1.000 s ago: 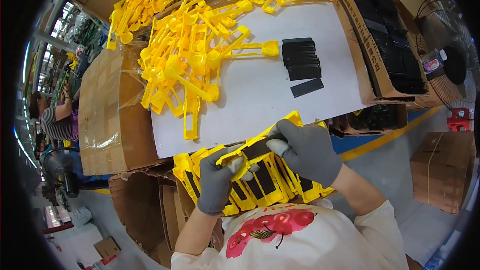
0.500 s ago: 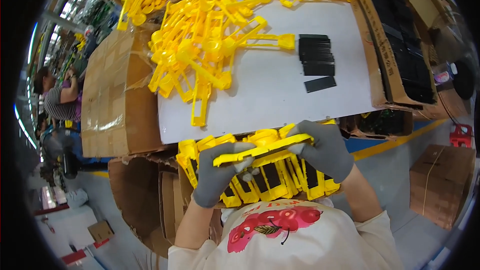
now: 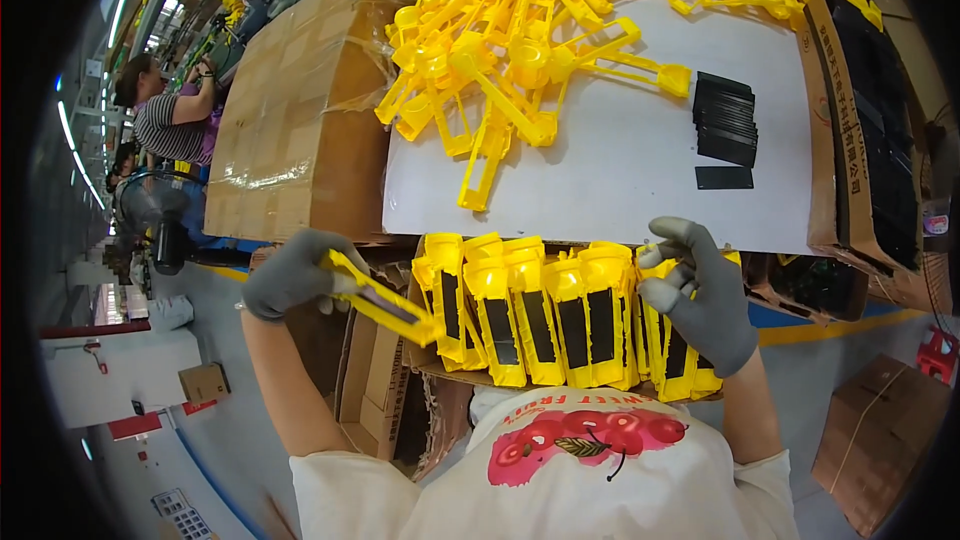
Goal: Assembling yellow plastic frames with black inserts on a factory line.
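The yellow frame (image 3: 388, 306) is at the left of the person's body, in the left hand (image 3: 300, 275), which grips it by its upper end. The right hand (image 3: 705, 290) holds nothing that I can see; its fingers are half bent and spread, above the right end of the row (image 3: 570, 320). Whether it touches a frame there, I cannot tell.

The long axis of the held frame slopes from the left hand down toward the right, and its free end points to the left end of the row. The left hand is therefore the nearer of the 2 to this end. Whether the free end touches the row, I also cannot tell.

The frame looks like glossy, stiff plastic, long and narrow, with a dark strip along its middle. The row has similar frames, packed side by side and mostly upright, with flat black inserts; they stand in an open cardboard box (image 3: 440, 374). Both hands wear grey gloves, of matt fabric.

Beyond, on the smooth white counter (image 3: 600, 175), lies a tangled pile (image 3: 520, 55) of yellow frames with rounded ends. To its right are a neat stack (image 3: 725, 120) of thin black strips and 1 single strip (image 3: 724, 178) just beside it.
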The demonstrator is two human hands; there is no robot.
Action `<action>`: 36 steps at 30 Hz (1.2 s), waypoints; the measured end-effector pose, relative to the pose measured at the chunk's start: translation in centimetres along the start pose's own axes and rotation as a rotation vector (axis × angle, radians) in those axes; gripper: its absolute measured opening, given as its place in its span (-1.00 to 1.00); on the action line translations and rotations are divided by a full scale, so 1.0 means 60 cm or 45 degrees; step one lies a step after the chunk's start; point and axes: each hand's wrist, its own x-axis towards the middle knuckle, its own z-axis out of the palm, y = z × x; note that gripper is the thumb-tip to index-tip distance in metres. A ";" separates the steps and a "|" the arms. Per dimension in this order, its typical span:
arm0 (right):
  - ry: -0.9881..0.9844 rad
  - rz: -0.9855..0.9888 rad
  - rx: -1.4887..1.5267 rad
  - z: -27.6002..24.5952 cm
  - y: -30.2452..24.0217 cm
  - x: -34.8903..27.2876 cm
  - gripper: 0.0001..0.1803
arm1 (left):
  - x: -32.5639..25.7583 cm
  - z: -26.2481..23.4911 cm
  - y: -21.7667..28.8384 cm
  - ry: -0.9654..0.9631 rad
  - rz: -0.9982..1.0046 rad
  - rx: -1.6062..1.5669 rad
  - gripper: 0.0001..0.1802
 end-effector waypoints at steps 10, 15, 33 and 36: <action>0.020 0.056 -0.138 0.004 0.015 -0.002 -0.50 | 0.087 0.151 0.007 0.665 0.576 0.759 -0.09; 0.337 0.053 -0.123 -0.044 0.044 -0.024 -0.50 | 0.086 0.156 -0.045 0.264 0.625 0.297 -0.16; 0.498 0.313 -0.033 -0.098 0.238 -0.207 -0.38 | 0.107 0.228 -0.179 0.682 0.654 -0.745 -0.22; 0.244 0.370 0.393 -0.048 0.268 -0.236 -0.32 | 0.122 0.259 -0.241 0.469 0.681 -0.890 -0.31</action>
